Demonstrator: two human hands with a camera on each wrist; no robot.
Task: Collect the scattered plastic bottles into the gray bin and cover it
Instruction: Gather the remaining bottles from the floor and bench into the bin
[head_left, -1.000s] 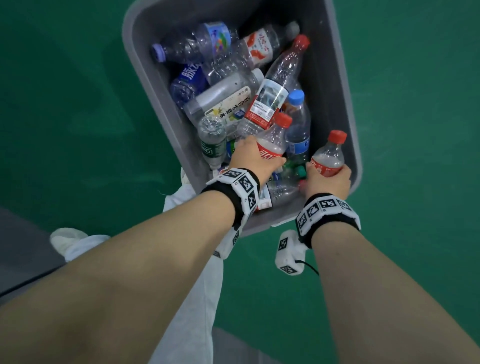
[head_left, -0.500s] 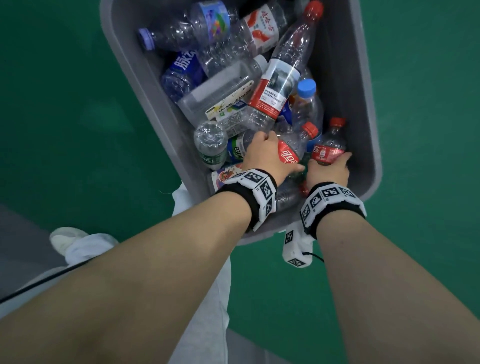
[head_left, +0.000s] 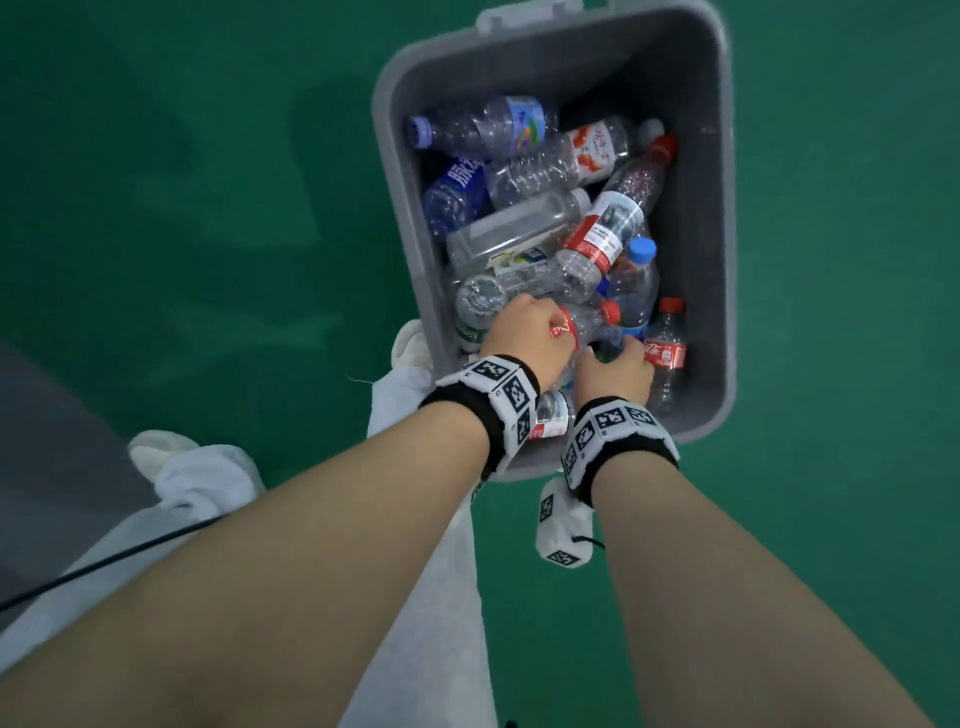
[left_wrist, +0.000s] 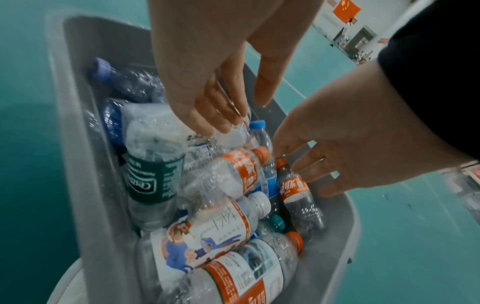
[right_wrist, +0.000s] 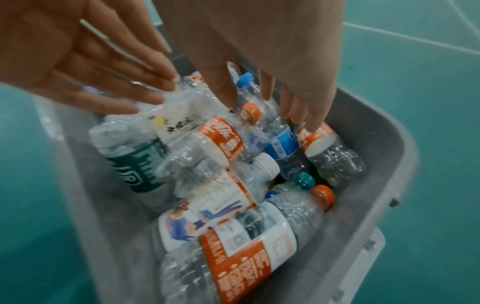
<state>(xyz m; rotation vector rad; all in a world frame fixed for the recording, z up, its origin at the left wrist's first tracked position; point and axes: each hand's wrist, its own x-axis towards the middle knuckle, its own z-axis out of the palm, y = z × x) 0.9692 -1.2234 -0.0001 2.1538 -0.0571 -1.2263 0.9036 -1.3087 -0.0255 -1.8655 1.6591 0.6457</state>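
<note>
The gray bin (head_left: 709, 249) stands on the green floor, piled with several plastic bottles. My left hand (head_left: 524, 338) hovers over its near end, fingers straight and pointing down, the tips touching a clear crumpled bottle (left_wrist: 233, 133). Just below lies a red-capped, red-labelled bottle (left_wrist: 233, 172). My right hand (head_left: 615, 369) is beside it with fingers spread, and its fingertips (right_wrist: 315, 125) touch the small cola bottle (right_wrist: 330, 152) lying against the bin's right wall. Neither hand grips anything. No lid is in view.
Green floor (head_left: 208, 208) surrounds the bin. My legs in light trousers (head_left: 415, 519) and white shoes (head_left: 161, 452) are just in front of the bin. A gray mat (head_left: 47, 441) and a black cable (head_left: 104, 561) lie at the left.
Both hands have gone down into the bin with their red-capped bottles and let go of them. The bottles now lie on the pile and the fingers have straightened.
</note>
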